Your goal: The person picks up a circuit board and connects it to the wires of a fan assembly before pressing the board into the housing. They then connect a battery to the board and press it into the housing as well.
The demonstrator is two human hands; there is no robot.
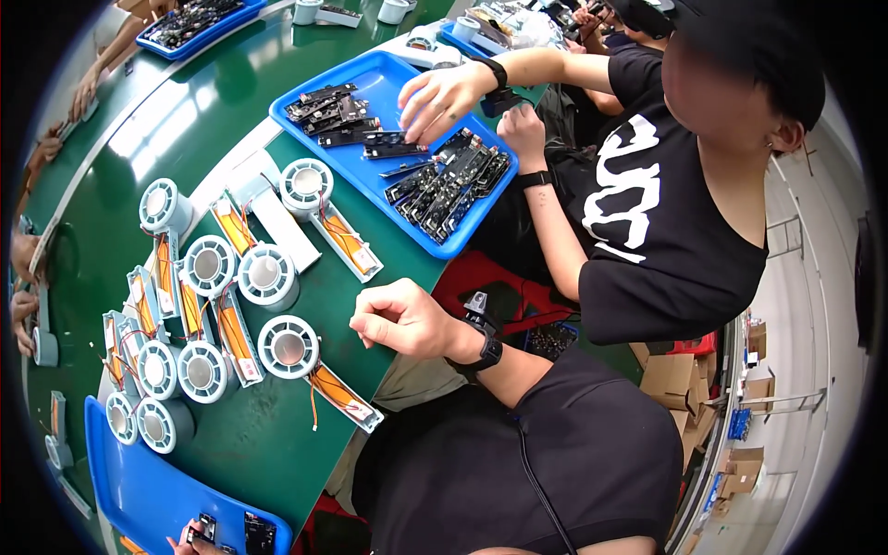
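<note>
At the bottom edge my left hand (pixel 185 544), mostly cut off by the frame, grips a small black circuit board (pixel 203 528) over a blue tray (pixel 120 462). Another black board (pixel 260 534) lies in that tray beside it. My right hand (pixel 398 319), with a dark watch on its wrist, hovers by the table's edge with curled fingers; what they hold, if anything, is hidden. Left of it lie several pale-blue round fan-like units (pixel 289 347) with handles open, showing orange-wrapped parts (pixel 340 393) and thin red wires.
A co-worker's hand (pixel 444 97) reaches into a second blue tray (pixel 370 69) of black circuit boards (pixel 449 190). The green table (pixel 268 439) carries a pale housing (pixel 282 227). Cardboard boxes (pixel 671 379) stand at the right. Other people's hands (pixel 88 88) line the far side.
</note>
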